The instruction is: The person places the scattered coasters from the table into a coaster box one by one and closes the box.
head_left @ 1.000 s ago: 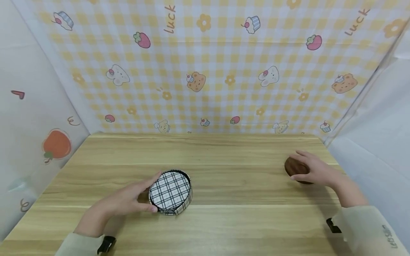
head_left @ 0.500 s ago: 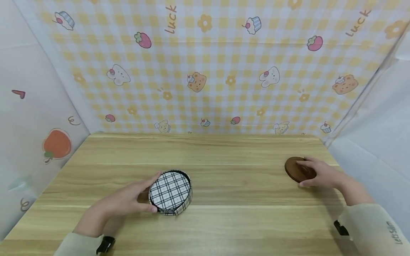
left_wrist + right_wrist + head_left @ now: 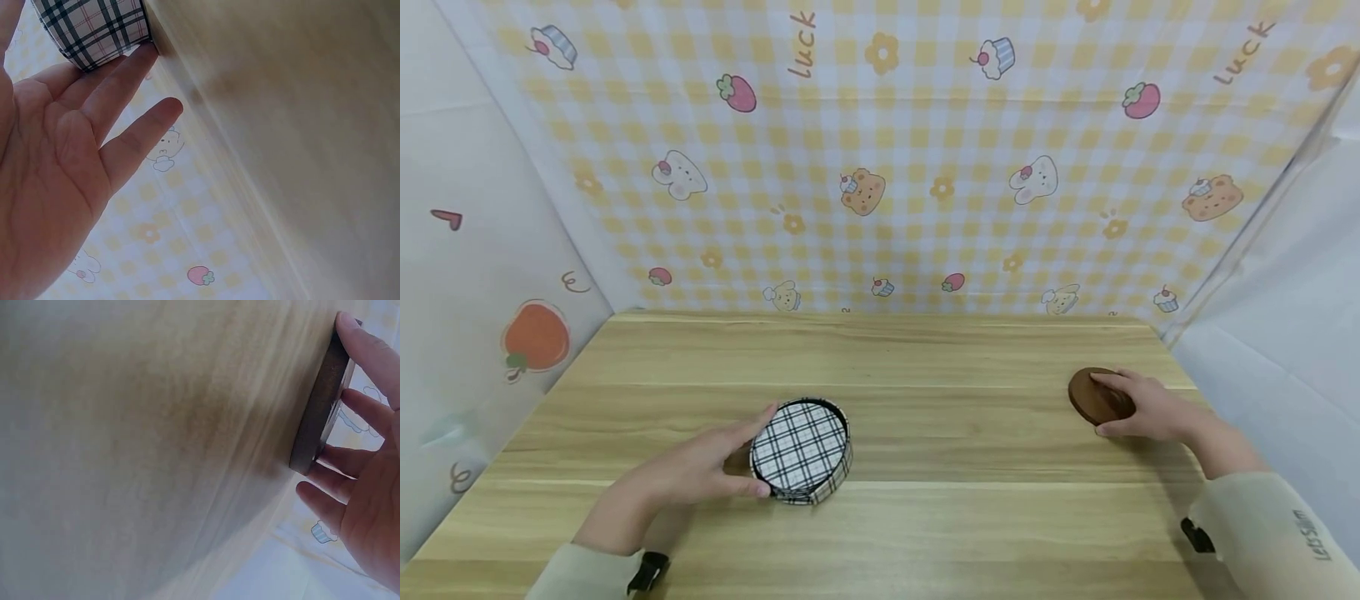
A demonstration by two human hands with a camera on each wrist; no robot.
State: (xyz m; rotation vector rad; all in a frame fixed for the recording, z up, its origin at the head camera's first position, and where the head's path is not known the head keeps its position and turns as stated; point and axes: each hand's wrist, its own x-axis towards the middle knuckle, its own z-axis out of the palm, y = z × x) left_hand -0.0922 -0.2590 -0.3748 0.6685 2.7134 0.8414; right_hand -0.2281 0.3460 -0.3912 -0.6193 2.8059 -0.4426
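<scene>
A round box in black-and-white plaid [image 3: 800, 447] stands left of the middle of the wooden table, a dark gap showing inside its rim. My left hand [image 3: 700, 467] holds it from the left, thumb at the near side and a finger at the far side. Its plaid side wall [image 3: 103, 28] meets the fingers in the left wrist view. At the table's right lies a dark brown round wooden coaster [image 3: 1086, 396]. My right hand [image 3: 1153, 408] grips the coaster from the right, thumb at its near edge, a fingertip on top. The right wrist view shows the thumb and fingers spanning it.
The light wooden table [image 3: 925, 525] ends at a back wall of yellow checked cloth [image 3: 910, 225] with cartoon prints. Pale cloth walls [image 3: 467, 275] rise at the left and right sides. The coaster lies close to the table's right edge.
My right hand has drawn back a little to the right over the coaster, uncovering more of its left part. The left hand and the box stay as they were.
</scene>
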